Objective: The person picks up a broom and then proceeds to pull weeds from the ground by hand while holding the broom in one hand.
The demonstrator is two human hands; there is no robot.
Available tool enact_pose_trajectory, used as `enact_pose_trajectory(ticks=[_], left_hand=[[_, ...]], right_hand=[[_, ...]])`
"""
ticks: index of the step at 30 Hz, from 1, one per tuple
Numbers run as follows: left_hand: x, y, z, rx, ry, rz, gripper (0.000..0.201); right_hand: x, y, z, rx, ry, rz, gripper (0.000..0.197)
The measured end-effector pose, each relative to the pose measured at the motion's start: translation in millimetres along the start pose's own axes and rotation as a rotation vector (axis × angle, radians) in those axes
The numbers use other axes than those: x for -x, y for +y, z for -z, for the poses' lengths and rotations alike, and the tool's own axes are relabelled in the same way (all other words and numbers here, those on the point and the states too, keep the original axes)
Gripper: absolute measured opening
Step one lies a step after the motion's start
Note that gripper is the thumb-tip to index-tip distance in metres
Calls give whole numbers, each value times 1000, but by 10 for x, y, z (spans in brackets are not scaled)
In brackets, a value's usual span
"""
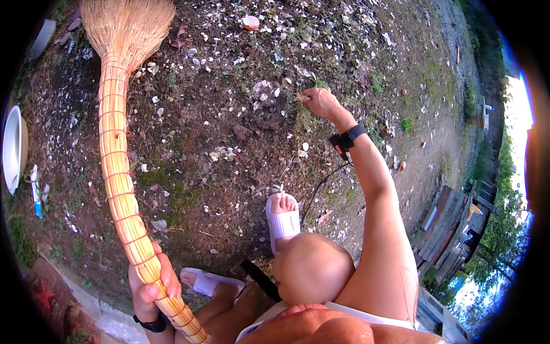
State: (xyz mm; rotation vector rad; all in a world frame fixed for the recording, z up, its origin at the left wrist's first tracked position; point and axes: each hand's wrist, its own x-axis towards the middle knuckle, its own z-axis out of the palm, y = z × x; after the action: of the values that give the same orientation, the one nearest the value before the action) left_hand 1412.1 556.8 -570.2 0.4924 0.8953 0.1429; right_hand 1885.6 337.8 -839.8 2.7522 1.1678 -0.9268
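My left hand (153, 282) wraps round the handle of a straw broom (117, 152) bound with reddish wire. The broom's fanned bristles (130, 23) point away from me at the far left. Stretched out low over the littered soil (235, 137), my right hand (322, 103) has its fingers pinched together on a small weed (302, 98). Dry, pale strands stick out at the fingertips, and green leaves show just behind the knuckles. Part of the weed is covered by the fingers. Dark bands sit on both wrists, with a cable (319, 186) hanging from the right one.
White shell bits and leaves lie scattered over the ground, with a larger eggshell (251, 23) at the far side. A white basin (14, 150) and a blue-white wrapper (36, 192) are at the left. Wooden planks (444, 222) stand at right. My slippered feet (282, 221) are close by.
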Motion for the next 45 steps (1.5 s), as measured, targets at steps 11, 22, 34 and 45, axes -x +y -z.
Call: enact_pose_trajectory(ticks=[11,22,34,45], left_hand=[[2,-3,-7,18,-3,-7,69],[-3,-5,2,29,-6,6,69],[-4,-7,23,48,-6,11,70],[14,2,-24,50,-6,-1,69]], right_hand=[[-151,-165,136,113,-53,-27,42],[-327,-222,-75,-10,-193,-148,57],[208,-972,144,12,-248,-132,43],[355,-971,227,328,-298,-30,28]])
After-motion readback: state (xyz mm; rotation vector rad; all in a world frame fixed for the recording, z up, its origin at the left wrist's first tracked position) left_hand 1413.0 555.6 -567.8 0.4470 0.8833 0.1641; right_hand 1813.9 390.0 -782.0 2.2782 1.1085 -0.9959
